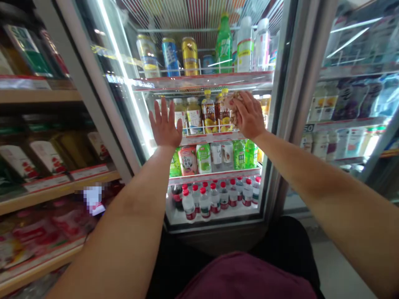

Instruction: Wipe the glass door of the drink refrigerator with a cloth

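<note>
Fingers spread, my left hand (166,128) is raised flat at the glass door (156,93) of a lit drinks fridge and holds nothing. To the right, my right hand (249,117) presses a crumpled, brownish patterned cloth (236,109) to the same glass. Its fingers are bent over the cloth and hide part of it. Behind the glass, level with both hands, stand bottles of brown tea (209,112) with yellow caps. Both arms reach forward at about the height of the second shelf.
Cans (190,56) and a green bottle (224,43) fill the top shelf, with red-capped water bottles (205,203) at the bottom. A metal door frame (299,83) borders the glass. Wooden shelves (56,187) of bottles stand left, and another glass-fronted fridge (349,120) stands right.
</note>
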`<state>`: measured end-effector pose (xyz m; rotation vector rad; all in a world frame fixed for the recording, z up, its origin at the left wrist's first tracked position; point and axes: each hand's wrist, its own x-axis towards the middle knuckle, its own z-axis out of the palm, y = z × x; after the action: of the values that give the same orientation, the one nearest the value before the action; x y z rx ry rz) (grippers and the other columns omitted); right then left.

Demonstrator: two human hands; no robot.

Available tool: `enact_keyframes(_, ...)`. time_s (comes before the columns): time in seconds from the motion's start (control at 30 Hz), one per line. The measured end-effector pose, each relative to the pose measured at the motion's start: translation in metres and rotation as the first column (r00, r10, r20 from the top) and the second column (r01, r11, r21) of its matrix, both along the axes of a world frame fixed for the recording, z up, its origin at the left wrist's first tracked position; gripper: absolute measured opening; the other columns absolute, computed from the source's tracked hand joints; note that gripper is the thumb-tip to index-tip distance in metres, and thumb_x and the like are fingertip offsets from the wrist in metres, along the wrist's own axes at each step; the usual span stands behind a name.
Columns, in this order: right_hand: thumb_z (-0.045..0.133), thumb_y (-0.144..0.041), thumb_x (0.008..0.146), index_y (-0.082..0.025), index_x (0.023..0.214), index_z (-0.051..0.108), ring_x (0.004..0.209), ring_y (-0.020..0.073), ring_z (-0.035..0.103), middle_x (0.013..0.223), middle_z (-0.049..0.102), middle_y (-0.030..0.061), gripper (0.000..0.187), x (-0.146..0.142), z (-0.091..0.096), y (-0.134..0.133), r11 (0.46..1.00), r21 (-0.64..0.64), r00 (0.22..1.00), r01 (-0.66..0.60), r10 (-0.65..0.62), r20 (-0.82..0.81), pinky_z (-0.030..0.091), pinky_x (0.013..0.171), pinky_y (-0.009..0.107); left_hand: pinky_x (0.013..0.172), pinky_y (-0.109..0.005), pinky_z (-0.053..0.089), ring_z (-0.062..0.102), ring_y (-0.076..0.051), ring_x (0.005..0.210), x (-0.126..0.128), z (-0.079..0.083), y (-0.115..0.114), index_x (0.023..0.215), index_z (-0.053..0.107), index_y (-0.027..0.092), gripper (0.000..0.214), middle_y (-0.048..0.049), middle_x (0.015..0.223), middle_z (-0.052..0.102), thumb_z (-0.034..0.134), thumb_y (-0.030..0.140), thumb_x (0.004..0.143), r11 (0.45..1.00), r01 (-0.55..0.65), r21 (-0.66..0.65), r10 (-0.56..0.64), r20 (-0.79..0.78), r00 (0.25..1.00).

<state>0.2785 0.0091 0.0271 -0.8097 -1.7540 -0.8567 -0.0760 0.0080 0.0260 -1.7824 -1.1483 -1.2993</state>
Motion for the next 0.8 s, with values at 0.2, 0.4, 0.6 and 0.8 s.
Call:
enact_keyframes(0.2,0.04,-0.031,0.103,-0.02,0.154,0.059,0.167,0.0351,0.034,0.172,0.049,0.0113,0.055,-0.004,-0.017,-0.001,0.999,0.046,1.0,-0.026,0.026,0.007,0.03,0.138,0.062,0.138,-0.053,-0.014,-0.003,-0.032,0.172,0.0,-0.001,0.0,0.176,0.037,0.017,0.076,-0.0101,0.185,0.019,0.05,0.046,0.107,0.999,0.032,0.002,-0.032,0.015,0.999)
enact_keyframes(0.4,0.056,-0.04,0.101,-0.022,0.16,0.054,0.169,0.0407,0.028,0.177,0.043,0.0129,0.062,-0.013,-0.019,-0.009,1.0,-0.024,1.0,-0.008,0.008,0.014,0.027,0.136,0.071,0.139,-0.049,-0.013,-0.001,-0.028,0.172,0.0,-0.002,0.001,0.177,0.039,0.022,0.075,-0.0059,0.184,0.02,0.049,0.054,0.109,0.999,0.024,0.024,-0.025,0.024,0.999)
enact_keyframes(0.6,0.036,-0.029,0.112,-0.016,0.157,0.061,0.168,0.0315,0.035,0.174,0.05,0.0135,0.053,-0.008,-0.009,-0.007,1.0,-0.01,0.988,0.022,-0.02,0.156,0.028,0.14,0.057,0.139,-0.055,-0.012,-0.002,-0.032,0.172,0.006,0.002,-0.011,0.176,0.04,0.02,0.075,-0.0076,0.185,0.021,0.052,0.046,0.107,0.998,0.055,-0.028,-0.054,0.062,0.997)
enact_keyframes(0.8,0.036,-0.025,0.11,-0.024,0.163,0.056,0.17,0.0321,0.032,0.175,0.048,0.008,0.056,-0.015,-0.004,-0.001,0.999,0.011,0.999,0.032,-0.032,0.011,0.027,0.139,0.064,0.139,-0.055,-0.011,-0.002,-0.033,0.171,0.01,0.005,-0.017,0.176,0.039,0.015,0.075,-0.0114,0.184,0.02,0.054,0.041,0.107,0.996,0.008,-0.085,-0.002,0.073,0.997)
